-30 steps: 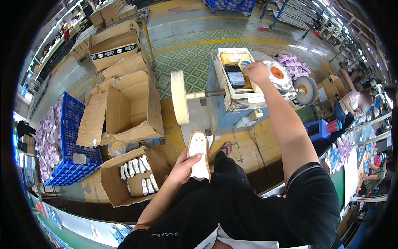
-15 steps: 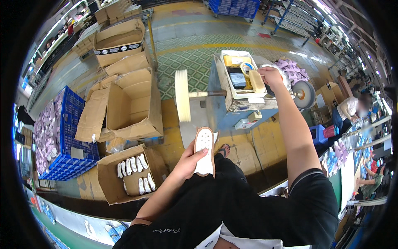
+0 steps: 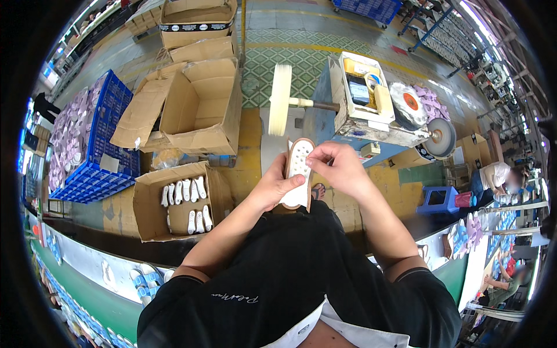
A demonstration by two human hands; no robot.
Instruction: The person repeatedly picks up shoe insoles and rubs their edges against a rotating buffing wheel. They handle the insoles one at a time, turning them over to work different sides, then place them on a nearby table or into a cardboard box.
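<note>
A white shoe sole [image 3: 299, 161] with a brown rim and rows of small holes stands nearly upright in front of my body. My left hand [image 3: 274, 187] is closed around its left side, thumb flat across the white face. At the upper right edge of the sole is my right hand [image 3: 343, 167], fingers pinched together against the holed face; whatever they may hold is hidden. Just beyond the sole is a pale buffing wheel [image 3: 280, 101] on a machine shaft. On the machine, a white tray [image 3: 366, 118] holds tape, a dark blue block and a tan block.
A cardboard box [image 3: 149, 211] with several white soles is at left. Behind it stand a larger open carton [image 3: 200, 95] and a blue crate [image 3: 96, 159] of lilac pieces. A grey wheel [image 3: 444, 139] is at the machine's right end. Co-workers sit at far right.
My right hand has come back from the tray's right side to the sole. The sole, still in my left hand, is now tilted slightly. The whole view has shifted.
</note>
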